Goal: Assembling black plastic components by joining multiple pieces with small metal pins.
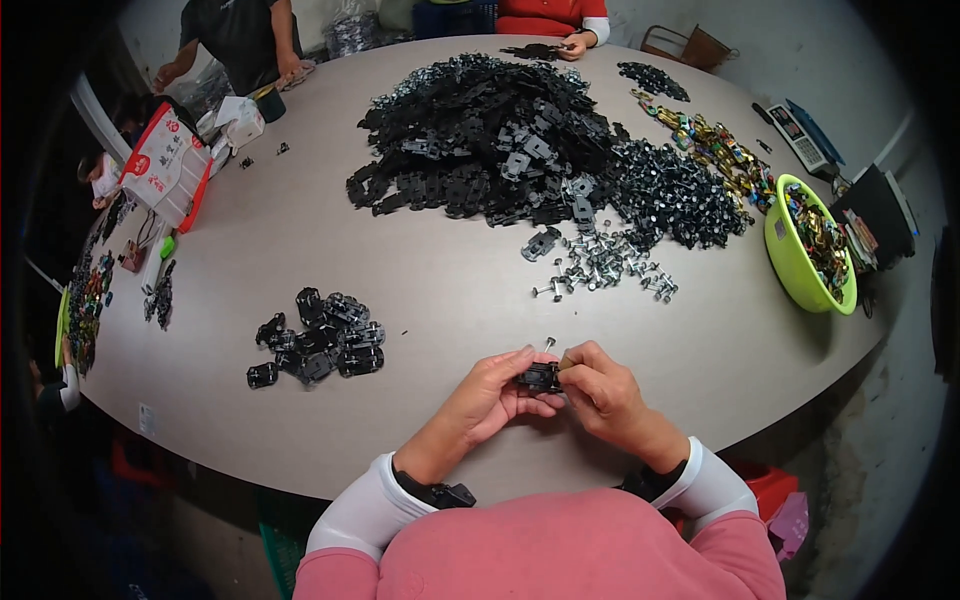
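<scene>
My left hand (490, 398) and my right hand (603, 392) meet over the near edge of the table (430, 270), both pinching one small black plastic part (540, 377) between their fingertips. A single small metal pin (549, 343) lies on the table just beyond the hands. To the left sits a small heap of similar black parts (318, 340). Farther out are loose silver metal pins (600, 265) and a big pile of black parts (480, 140).
A lime green bowl (790, 265) of gold-coloured pieces stands at the right edge, with a row of gold pieces (715, 145) behind it. A red and white bag (165, 165) sits at the left. Other people work at the far side (240, 35) and far left.
</scene>
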`<move>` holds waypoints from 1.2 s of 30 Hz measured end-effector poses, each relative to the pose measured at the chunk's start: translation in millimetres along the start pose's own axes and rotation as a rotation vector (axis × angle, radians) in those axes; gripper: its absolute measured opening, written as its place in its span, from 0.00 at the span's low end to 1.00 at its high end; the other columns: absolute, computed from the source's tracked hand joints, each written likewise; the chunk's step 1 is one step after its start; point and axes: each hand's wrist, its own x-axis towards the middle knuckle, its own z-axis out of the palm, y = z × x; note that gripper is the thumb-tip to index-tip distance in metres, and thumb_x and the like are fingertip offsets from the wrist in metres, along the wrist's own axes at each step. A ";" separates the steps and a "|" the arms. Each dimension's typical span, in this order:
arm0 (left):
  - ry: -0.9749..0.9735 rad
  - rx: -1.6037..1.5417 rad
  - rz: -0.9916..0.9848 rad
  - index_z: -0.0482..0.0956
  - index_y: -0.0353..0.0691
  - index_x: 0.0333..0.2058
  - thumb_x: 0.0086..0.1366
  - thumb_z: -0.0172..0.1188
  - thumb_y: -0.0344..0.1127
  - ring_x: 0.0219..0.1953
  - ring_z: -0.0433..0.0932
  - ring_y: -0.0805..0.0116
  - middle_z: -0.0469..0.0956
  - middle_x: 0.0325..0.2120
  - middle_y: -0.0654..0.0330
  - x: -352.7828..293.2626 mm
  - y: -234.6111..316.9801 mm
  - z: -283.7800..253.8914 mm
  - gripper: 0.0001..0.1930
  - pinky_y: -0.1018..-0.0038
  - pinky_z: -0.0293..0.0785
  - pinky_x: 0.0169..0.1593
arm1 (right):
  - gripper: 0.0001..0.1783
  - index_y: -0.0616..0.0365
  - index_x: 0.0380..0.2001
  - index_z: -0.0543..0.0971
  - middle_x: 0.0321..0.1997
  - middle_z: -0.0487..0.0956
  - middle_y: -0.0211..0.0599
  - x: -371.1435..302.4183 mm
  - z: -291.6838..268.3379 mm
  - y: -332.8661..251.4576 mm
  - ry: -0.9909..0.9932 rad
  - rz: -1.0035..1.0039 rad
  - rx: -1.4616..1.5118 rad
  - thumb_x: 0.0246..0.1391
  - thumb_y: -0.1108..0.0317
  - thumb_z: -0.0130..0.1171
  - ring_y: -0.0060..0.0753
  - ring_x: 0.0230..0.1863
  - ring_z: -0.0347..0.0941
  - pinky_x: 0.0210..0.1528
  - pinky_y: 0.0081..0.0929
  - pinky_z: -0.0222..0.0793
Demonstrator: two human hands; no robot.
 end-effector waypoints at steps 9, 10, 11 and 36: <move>-0.019 0.065 0.031 0.72 0.32 0.41 0.69 0.52 0.41 0.39 0.80 0.63 0.77 0.37 0.54 -4.9 -9.4 -12.5 0.14 0.68 0.80 0.44 | 0.10 0.61 0.29 0.75 0.33 0.72 0.39 2.3 0.8 -12.5 -0.021 -0.069 -0.135 0.40 0.85 0.58 0.36 0.26 0.73 0.24 0.27 0.69; -0.020 0.063 0.028 0.72 0.32 0.41 0.69 0.52 0.41 0.39 0.80 0.63 0.77 0.37 0.54 -5.4 -10.5 -10.6 0.14 0.68 0.80 0.44 | 0.10 0.62 0.29 0.75 0.33 0.72 0.40 3.1 1.1 -13.1 -0.037 -0.075 -0.154 0.40 0.84 0.58 0.37 0.26 0.73 0.24 0.27 0.69; -0.009 0.096 0.019 0.72 0.33 0.39 0.69 0.53 0.41 0.39 0.79 0.65 0.77 0.36 0.55 -6.0 -10.4 -6.8 0.14 0.69 0.80 0.43 | 0.10 0.62 0.29 0.75 0.33 0.72 0.40 3.9 2.4 -12.8 -0.035 -0.072 -0.156 0.40 0.84 0.58 0.37 0.26 0.73 0.24 0.27 0.69; 0.168 0.465 0.166 0.69 0.39 0.29 0.56 0.63 0.30 0.21 0.75 0.76 0.75 0.21 0.62 -15.1 -12.7 -4.9 0.09 0.80 0.69 0.22 | 0.22 0.62 0.42 0.72 0.36 0.71 0.43 8.0 14.8 -29.7 -0.107 0.058 0.168 0.38 0.85 0.56 0.42 0.27 0.72 0.25 0.31 0.69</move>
